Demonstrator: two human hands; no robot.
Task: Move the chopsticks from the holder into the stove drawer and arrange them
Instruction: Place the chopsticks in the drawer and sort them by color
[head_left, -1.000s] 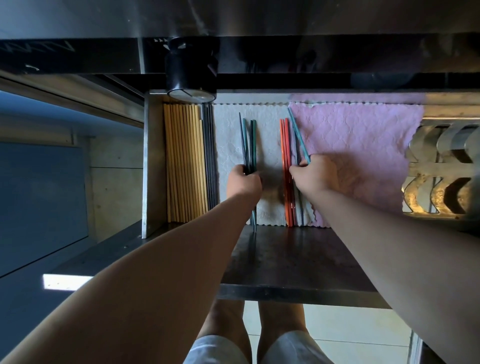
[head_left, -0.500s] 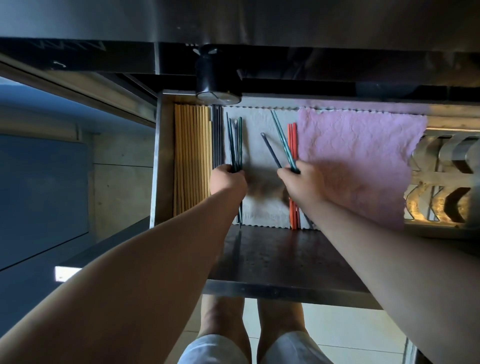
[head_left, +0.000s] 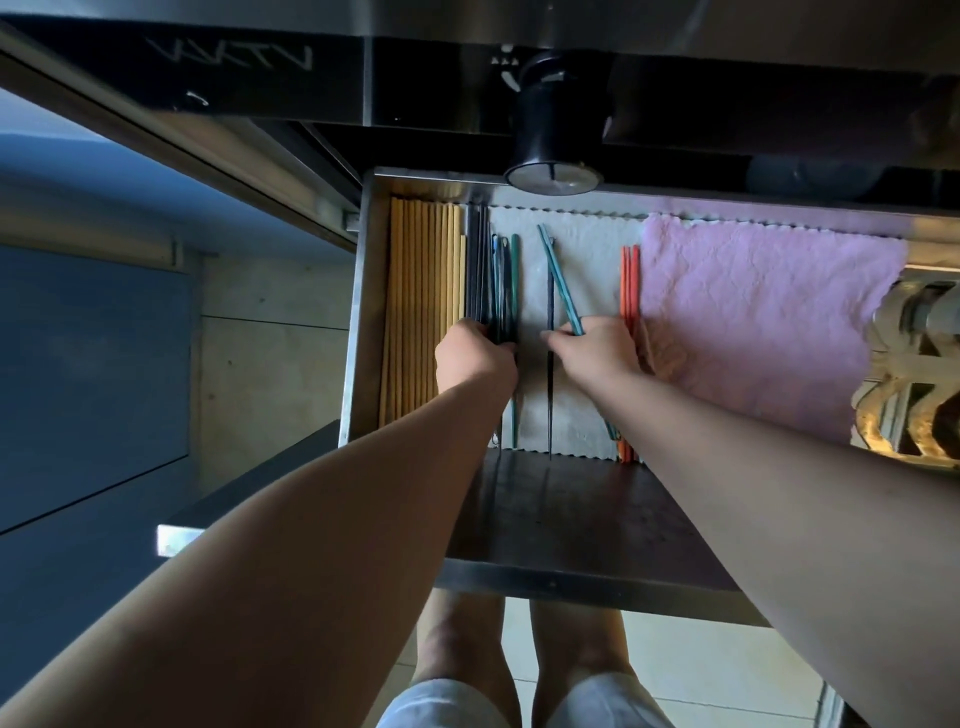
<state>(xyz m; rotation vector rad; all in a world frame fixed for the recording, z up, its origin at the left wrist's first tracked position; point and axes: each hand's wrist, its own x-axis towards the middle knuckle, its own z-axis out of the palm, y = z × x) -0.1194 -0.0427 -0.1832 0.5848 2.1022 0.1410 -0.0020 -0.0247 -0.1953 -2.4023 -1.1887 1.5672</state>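
The open steel drawer (head_left: 363, 312) holds chopsticks lying lengthwise on a white mat (head_left: 587, 260). Several yellow wooden chopsticks (head_left: 421, 280) fill the left side, with dark ones (head_left: 477, 265) beside them. My left hand (head_left: 475, 358) is closed on a teal and dark bunch (head_left: 506, 280), pressed against the dark row. My right hand (head_left: 592, 348) grips a slanted teal chopstick (head_left: 558, 278). A single dark chopstick (head_left: 550, 291) lies straight just left of it. Two orange chopsticks (head_left: 629, 280) lie at the mat's right edge.
A pink cloth (head_left: 769, 312) covers the drawer's right half. A black stove knob (head_left: 553, 135) juts out above the drawer's back edge. Metal utensils (head_left: 919, 374) sit at the far right. My bare legs (head_left: 519, 654) stand below the drawer front.
My left hand has slid its bunch left against the dark row. My right hand has carried the teal chopstick left, away from the orange pair; a dark chopstick now lies straight on the mat.
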